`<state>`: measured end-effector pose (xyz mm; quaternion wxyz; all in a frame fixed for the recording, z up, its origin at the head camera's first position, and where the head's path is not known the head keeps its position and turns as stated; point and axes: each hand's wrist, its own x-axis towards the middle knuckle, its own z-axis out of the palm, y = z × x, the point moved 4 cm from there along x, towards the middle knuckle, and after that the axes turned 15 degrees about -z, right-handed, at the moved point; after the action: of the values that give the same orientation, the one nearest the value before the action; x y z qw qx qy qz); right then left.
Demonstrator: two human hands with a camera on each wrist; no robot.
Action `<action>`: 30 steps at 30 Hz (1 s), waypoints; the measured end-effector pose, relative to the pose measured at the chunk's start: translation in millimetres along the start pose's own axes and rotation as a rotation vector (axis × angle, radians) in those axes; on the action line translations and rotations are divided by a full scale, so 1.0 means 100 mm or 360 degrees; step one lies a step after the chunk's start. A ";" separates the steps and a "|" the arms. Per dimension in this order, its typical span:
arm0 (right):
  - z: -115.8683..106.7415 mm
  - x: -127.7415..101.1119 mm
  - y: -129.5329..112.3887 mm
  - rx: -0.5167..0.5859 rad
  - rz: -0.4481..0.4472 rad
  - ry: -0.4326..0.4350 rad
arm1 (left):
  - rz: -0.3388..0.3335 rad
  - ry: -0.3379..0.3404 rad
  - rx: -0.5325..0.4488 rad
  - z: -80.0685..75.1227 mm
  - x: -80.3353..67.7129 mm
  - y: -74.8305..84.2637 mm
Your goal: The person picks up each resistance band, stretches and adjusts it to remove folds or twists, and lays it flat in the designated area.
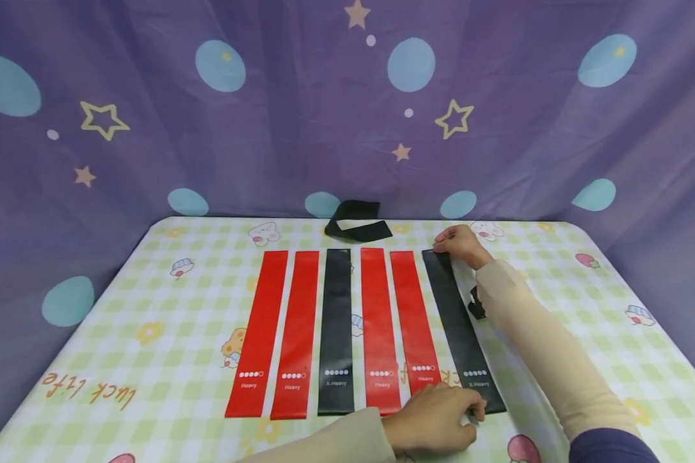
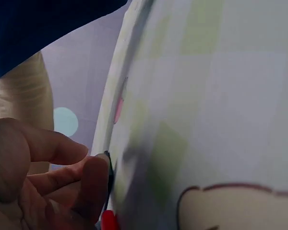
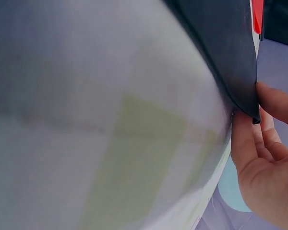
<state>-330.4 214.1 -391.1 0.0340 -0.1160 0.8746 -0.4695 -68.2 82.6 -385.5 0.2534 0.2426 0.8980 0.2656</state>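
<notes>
Several flat resistance bands lie side by side, red ones marked Heavy and black ones marked X-Heavy. At the right end of the row, the black resistance band [image 1: 456, 308] slants slightly, its near end toward the right. My right hand [image 1: 462, 245] pinches the far end of this band between thumb and fingers, and the band's corner [image 3: 252, 108] stands a little up in the right wrist view. My left hand [image 1: 437, 418] is at the near end, curled fingertips on its left corner. Beside that hand lies a red resistance band [image 1: 414, 315], its near end partly covered by the fingers.
Another black band [image 1: 336, 321] lies among red bands [image 1: 275, 296] to the left. A loose black strip [image 1: 356, 231] sits bent at the back of the table [image 1: 168, 308]. Partly behind the right sleeve is a small black thing [image 1: 476, 305]. A purple curtain [image 1: 324, 116] hangs behind.
</notes>
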 end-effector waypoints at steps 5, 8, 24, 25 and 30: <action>0.02 0.01 0.02 0.0082 0.0025 0.0009 | -0.0014 0.0053 -0.0053 -0.04 -0.05 -0.03; 0.04 0.02 0.00 0.0082 0.0036 0.0000 | -0.0006 0.0070 -0.0071 -0.06 -0.07 -0.05; 0.09 0.08 -0.17 -0.0364 -0.0051 -0.0008 | 0.0031 -0.0098 -0.0271 -0.14 -0.08 -0.14; 0.09 0.09 -0.19 -0.0362 -0.0061 -0.0011 | 0.0043 -0.0096 -0.0286 -0.15 -0.08 -0.15; 0.16 0.16 -0.31 -0.0343 -0.0104 -0.0021 | 0.0005 -0.0123 -0.0515 -0.23 -0.07 -0.22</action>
<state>-337.8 180.5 -373.6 0.0118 -0.1504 0.9155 -0.3729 -82.8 54.0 -379.7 0.3232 0.2101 0.8327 0.3975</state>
